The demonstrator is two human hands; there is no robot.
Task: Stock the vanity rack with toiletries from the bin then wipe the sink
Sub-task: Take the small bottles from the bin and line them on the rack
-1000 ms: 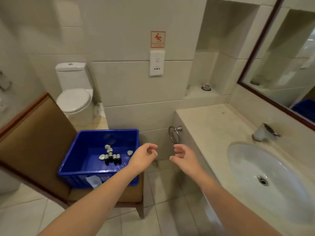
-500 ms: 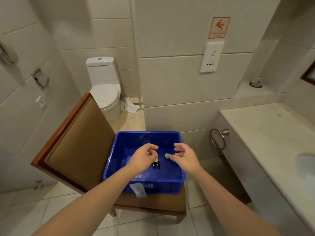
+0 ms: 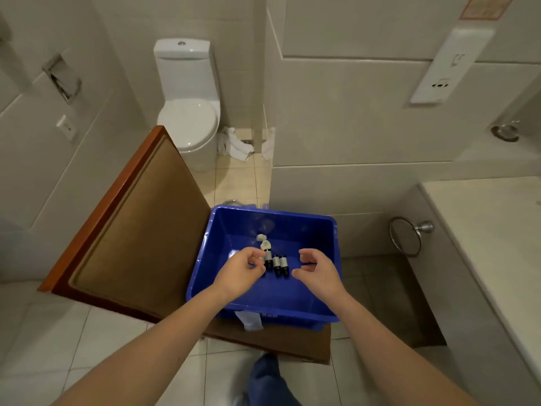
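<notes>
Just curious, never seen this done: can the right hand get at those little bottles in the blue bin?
Probably yes. The right hand hovers over the open blue bin, close beside the little bottles, with nothing between them. The left hand covers only the row's other end.

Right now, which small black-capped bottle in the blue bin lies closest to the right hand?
The bottle at the right end of the row, nearest the right hand; the other bottles lie nearer the left hand.
</notes>
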